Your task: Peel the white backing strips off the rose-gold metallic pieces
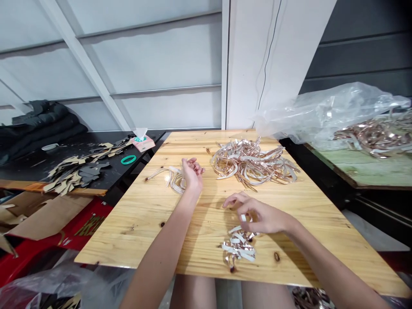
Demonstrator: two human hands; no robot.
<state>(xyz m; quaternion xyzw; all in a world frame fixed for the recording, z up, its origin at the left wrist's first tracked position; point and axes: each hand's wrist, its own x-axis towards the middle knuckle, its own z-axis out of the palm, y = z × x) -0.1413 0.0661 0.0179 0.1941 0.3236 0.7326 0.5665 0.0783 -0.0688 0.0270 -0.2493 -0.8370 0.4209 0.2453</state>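
Note:
On the wooden table [128, 231] lies a large tangled heap of shiny rose-gold and white strips [254, 163]. A smaller pile of the same strips [240, 246] is near the front edge. Above that pile is my right hand [257, 212], thumb and forefinger pinched on a white strip. My left hand [193, 171] is at the left of the heap, palm turned up, fingers half curled and apart, with nothing visible in it. Beside it, partly hidden behind the hand, a coil of pale strips [177, 181] rests on the table.
At left, a black table [106, 141] holds beige and grey scraps [77, 169], a green ring [128, 159] and a tissue pack [142, 143]. A cardboard box [51, 214] stands below. At right, clear plastic [341, 107] and more strips [380, 133] lie on a greenish board [363, 171].

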